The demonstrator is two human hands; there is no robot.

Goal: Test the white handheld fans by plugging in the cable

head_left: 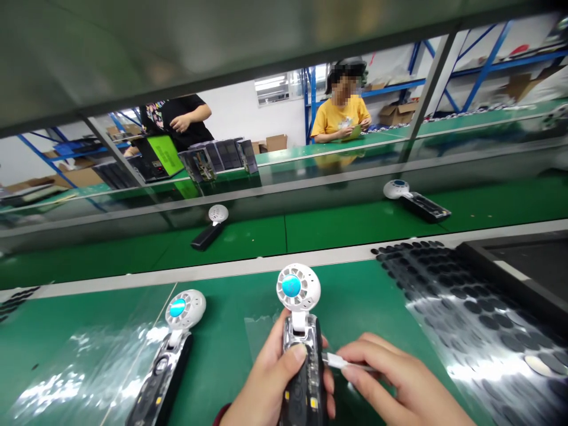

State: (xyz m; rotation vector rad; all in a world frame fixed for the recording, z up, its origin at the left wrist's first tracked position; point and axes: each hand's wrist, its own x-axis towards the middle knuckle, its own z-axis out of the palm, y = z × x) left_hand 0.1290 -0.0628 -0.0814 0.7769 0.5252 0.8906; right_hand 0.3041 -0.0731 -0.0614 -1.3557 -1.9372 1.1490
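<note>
A handheld fan (314, 349) stands nearly upright in my left hand (270, 376), its white round head with a blue centre facing me. My left fingers wrap round its dark, see-through handle, the thumb lying on the front. My right hand (394, 378) pinches a white cable plug (336, 360) at the right side of the handle. The plug's tip meets that side; how far in it sits cannot be made out. Left of my hands a similar fan (186, 310) lies on the green work surface (222, 343).
Two more fans, one left (208, 228) and one right (423, 206), lie on the green belt (275, 228) behind a pale rail. Sheets of black round stickers (479, 307) and a black tray (532, 266) are at right. Two people work across the line.
</note>
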